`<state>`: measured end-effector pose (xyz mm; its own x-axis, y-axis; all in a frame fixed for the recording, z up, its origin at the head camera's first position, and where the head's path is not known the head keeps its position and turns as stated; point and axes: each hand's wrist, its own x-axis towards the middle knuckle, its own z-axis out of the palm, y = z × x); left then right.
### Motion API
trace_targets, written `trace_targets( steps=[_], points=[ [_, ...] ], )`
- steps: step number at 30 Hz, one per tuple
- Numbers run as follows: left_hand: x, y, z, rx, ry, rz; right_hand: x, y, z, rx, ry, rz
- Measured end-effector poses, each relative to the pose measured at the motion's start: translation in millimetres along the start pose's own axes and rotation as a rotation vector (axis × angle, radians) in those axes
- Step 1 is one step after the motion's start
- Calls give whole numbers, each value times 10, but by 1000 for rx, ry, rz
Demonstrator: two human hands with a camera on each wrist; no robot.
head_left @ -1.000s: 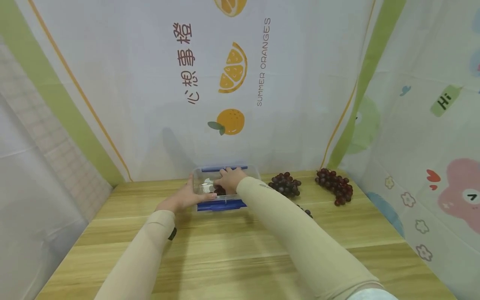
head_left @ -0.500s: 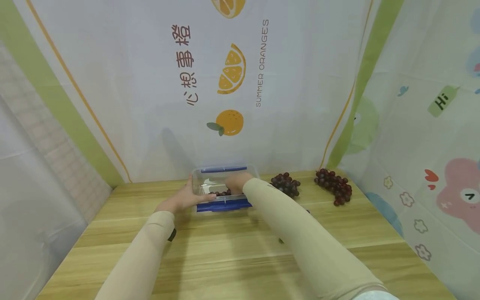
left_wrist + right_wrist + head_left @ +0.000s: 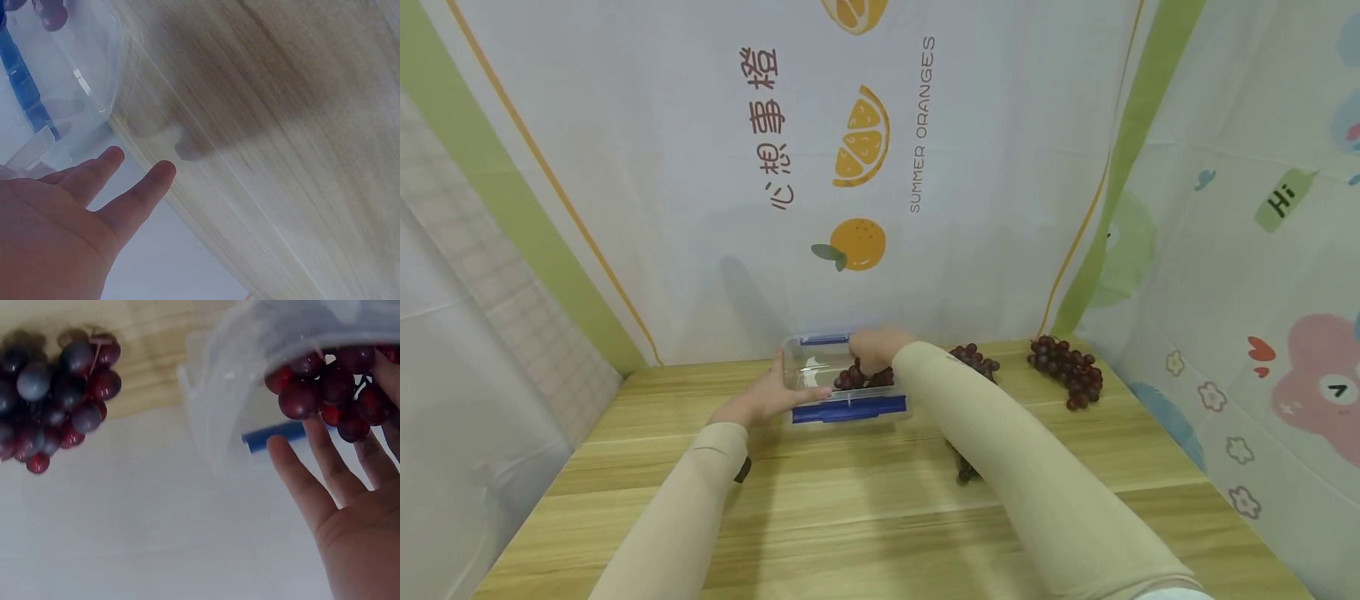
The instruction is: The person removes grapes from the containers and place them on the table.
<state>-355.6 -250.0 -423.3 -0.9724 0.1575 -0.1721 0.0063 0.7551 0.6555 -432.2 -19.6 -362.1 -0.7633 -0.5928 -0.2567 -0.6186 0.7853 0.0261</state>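
Observation:
A clear plastic food container (image 3: 808, 367) with blue latches sits at the back of the table. My left hand (image 3: 767, 397) rests against its left end, thumb along the front rim; in the left wrist view the visible fingers (image 3: 140, 194) of that hand are straight. My right hand (image 3: 876, 348) reaches into the container from the right. There it holds a bunch of dark red grapes (image 3: 853, 377). Up close in the right wrist view, the fingers lie behind these grapes (image 3: 300, 397) and the thumb comes over from the right edge. The container's right end is partly hidden by my sleeve.
Right of the container lies another grape bunch (image 3: 973, 358), partly behind my right sleeve. A further bunch (image 3: 1066, 371) lies at the table's back right. Dark grapes (image 3: 966, 472) peek out under my right forearm. A printed cloth (image 3: 700, 292) hangs directly behind the container.
My right hand has moved right inside the container, and the grapes there have shifted right with it and show more fully. My left hand has stayed at the container's left end.

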Motion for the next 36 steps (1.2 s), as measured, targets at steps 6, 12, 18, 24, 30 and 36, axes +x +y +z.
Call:
trace_targets(
  steps=[6,12,18,24,30,36],
  points=[
    [10,-5,-2,17,-1,-3,-30,5,-170,48,-63,0],
    [6,-4,-9,9,-12,-8,-111,42,-209,78,-29,-20],
    [-1,9,-1,5,-19,-13,-164,81,-203,152,-22,-23],
    [-6,30,-13,9,-19,-11,-161,111,-233,275,-23,19],
    [3,23,-2,19,-20,-19,-218,153,-312,298,17,10],
    [-2,26,1,14,-24,-18,-339,200,-447,252,66,-22]
  ],
)
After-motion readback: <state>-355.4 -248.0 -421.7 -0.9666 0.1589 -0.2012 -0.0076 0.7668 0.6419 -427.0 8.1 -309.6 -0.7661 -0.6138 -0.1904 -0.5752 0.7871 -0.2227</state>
